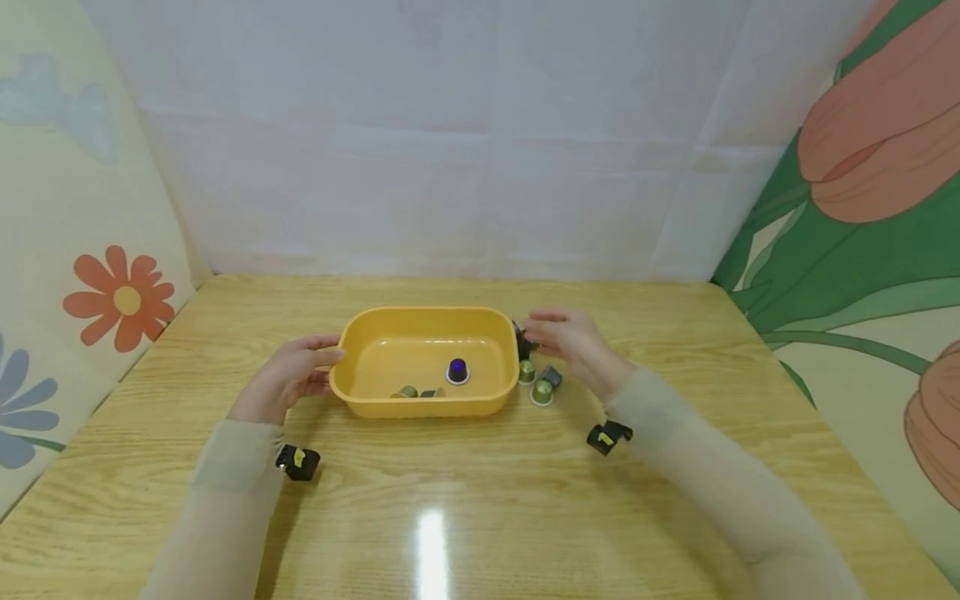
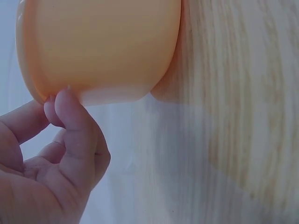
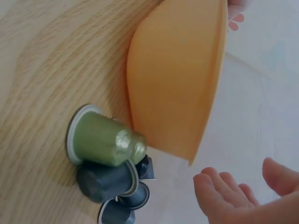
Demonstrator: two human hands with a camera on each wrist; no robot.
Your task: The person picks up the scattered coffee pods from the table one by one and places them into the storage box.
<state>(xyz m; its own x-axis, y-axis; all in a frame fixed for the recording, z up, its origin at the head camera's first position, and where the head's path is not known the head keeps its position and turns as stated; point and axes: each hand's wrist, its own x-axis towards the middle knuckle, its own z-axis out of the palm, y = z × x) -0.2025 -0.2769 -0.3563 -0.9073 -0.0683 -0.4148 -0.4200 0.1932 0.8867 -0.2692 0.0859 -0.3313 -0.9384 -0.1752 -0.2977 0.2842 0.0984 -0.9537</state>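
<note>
A yellow plastic basin (image 1: 420,408) stands on the table. My left hand (image 1: 288,375) pinches its left rim between thumb and fingertips, as the left wrist view also shows. Inside the basin a purple coffee capsule (image 1: 457,371) stands upright; a green capsule (image 1: 408,392) and others are partly hidden by the front wall. My right hand (image 1: 570,337) hovers by the basin's right end with fingers extended and nothing held. Beneath it, outside the basin, lie a green capsule (image 3: 100,137), a dark grey capsule (image 3: 105,182) and several more, crowded against the right wall.
A wood-grain table (image 1: 480,475) carries everything. White cloth (image 1: 450,150) hangs behind its far edge, and flower-printed panels (image 1: 862,250) flank both sides. Small black wrist devices (image 1: 298,462) are worn at both sleeves.
</note>
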